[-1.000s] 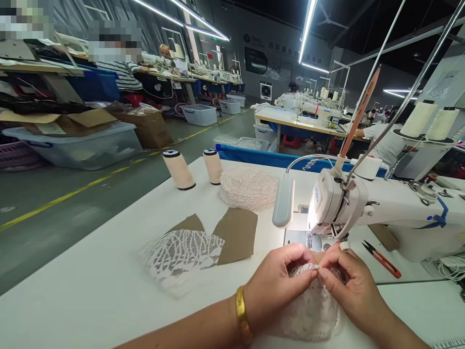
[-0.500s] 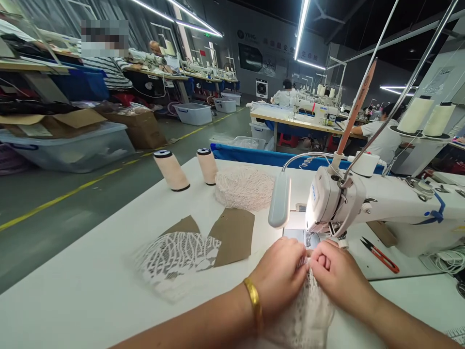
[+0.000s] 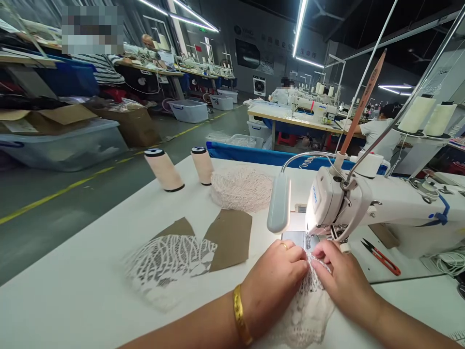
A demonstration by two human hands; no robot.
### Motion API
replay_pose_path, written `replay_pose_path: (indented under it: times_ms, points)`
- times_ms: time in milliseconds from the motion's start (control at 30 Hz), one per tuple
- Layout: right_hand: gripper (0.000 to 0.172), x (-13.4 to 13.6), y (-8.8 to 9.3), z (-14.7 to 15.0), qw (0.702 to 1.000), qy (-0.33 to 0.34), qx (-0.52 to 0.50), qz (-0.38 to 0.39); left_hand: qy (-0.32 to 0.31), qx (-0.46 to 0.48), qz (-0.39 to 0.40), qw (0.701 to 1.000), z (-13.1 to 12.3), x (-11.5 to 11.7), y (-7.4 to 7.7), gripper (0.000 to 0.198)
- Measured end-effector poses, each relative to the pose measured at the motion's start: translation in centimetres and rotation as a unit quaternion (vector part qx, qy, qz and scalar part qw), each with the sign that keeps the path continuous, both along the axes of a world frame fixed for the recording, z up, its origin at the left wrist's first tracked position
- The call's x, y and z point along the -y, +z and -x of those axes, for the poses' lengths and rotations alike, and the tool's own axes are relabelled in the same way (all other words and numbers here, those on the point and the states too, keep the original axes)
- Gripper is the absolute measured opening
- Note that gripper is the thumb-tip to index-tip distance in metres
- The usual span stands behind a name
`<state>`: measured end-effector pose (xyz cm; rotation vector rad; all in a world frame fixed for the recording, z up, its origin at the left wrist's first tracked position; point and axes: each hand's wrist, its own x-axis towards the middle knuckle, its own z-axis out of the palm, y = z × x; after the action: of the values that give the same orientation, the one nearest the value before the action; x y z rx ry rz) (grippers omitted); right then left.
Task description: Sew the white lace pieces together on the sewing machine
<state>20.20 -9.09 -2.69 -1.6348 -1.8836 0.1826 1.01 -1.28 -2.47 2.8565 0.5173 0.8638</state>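
Just in front of the needle of a white sewing machine, both hands grip a piece of pale lace. My left hand, with a gold bangle at the wrist, has its fingers curled over the lace's left side. On the other side my right hand pinches the lace between thumb and fingers. The lace hangs from the hands toward the table's front edge. Farther left, another lace piece lies partly over a brown pattern piece. The fingertips of my left hand are partly hidden.
Behind the patterns sits a heap of lace, beside two thread cones. A lamp hangs left of the machine head. Red-handled thread snips lie to the right. Other people work at machines in the background.
The fingers of my right hand have loosened from a tight curl into a wider pinch. My left hand has turned slightly, and more lace shows between the hands. The view has shifted slightly.
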Motion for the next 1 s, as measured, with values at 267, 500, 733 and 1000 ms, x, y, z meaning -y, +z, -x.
replay_pose_path:
  times_ms: [267,500,733,1000]
  points:
    - [0.026,0.3,0.0,-0.4,0.992,0.079,0.086,-0.045,0.012,-0.019,-0.007,1.0,0.0,0.2,0.1,0.02]
    - [0.031,-0.2,0.3,-0.7,0.989,0.052,0.132,-0.039,0.033,-0.067,0.027,0.997,0.0,0.3,1.2,0.017]
    - [0.034,-0.6,0.0,-1.0,0.984,0.016,0.159,-0.072,0.046,-0.065,0.036,0.996,-0.5,0.2,1.4,0.017]
    - [0.037,-0.6,0.0,-1.0,0.983,0.001,0.168,-0.069,0.051,-0.076,0.056,0.994,-0.8,0.4,1.1,0.018]
